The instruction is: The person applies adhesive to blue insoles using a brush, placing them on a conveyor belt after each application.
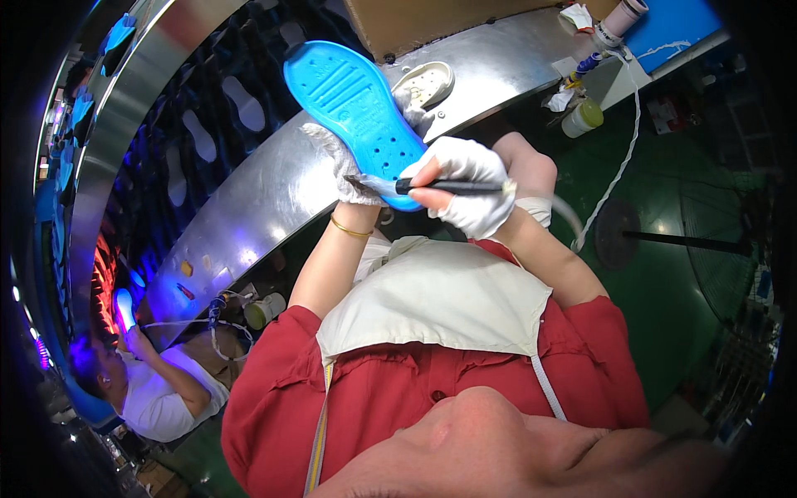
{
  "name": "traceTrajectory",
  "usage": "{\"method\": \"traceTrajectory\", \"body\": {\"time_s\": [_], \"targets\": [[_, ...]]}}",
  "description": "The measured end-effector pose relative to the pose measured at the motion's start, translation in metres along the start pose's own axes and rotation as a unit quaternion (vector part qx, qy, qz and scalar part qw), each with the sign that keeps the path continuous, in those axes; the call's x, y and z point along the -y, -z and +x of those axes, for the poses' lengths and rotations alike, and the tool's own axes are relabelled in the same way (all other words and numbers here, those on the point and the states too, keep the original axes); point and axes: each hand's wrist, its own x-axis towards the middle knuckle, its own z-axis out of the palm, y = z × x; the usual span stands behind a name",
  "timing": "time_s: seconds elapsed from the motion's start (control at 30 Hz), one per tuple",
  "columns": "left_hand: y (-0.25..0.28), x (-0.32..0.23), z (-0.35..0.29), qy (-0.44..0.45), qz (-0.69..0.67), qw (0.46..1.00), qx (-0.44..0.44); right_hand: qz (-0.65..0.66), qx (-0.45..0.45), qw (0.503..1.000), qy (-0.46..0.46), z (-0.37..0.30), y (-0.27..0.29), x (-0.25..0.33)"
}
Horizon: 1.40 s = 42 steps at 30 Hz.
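A bright blue shoe sole (344,104) with holes and ridges is held up over the metal bench edge, tilted away from me. My left hand (339,162), in a greyish glove, grips it from beneath, with fingers showing past both sides. My right hand (473,183), in a white glove with bare fingertips, pinches a black-handled brush (452,187). Its pale bristles lie across the heel end of the sole, close to my left thumb. Just beyond the sole, a cream shoe sole (428,84) rests on the bench.
The curved metal bench (249,195) borders a dark conveyor carrying several pale soles (199,135). A cardboard box (448,21) stands behind. At right are a lidded jar (582,119), a white cord (618,158) and a fan (706,241). Another person (170,386) works at lower left.
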Motion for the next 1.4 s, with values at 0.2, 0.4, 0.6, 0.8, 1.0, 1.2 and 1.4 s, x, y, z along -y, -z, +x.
{"method": "traceTrajectory", "body": {"time_s": [0.2,0.4,0.6,0.8,1.0,1.2,1.4], "targets": [[-0.018,-0.012,0.013,-0.068,0.119,0.99,-0.02,0.019,-0.041,0.999,0.019,0.0,-0.002,-0.012],[-0.042,-0.016,0.021,-0.046,0.087,0.991,0.089,0.23,-0.097,0.952,-0.177,0.006,0.016,0.002],[-0.028,-0.033,0.029,-0.051,0.103,0.988,0.101,0.171,-0.003,0.971,-0.164,-0.003,0.014,-0.016],[-0.028,-0.035,0.035,0.03,0.184,0.979,0.087,0.129,-0.053,0.981,-0.133,0.008,0.029,-0.009],[-0.041,-0.041,0.047,0.072,0.486,0.871,0.009,-0.028,0.115,0.983,-0.138,0.016,0.044,-0.012],[-0.04,-0.038,0.06,0.114,0.486,0.865,0.05,0.121,0.117,0.962,-0.217,0.026,0.059,-0.004],[-0.071,-0.027,0.06,0.139,0.611,0.765,-0.149,-0.073,0.159,0.974,-0.141,0.031,0.046,-0.007]]}}
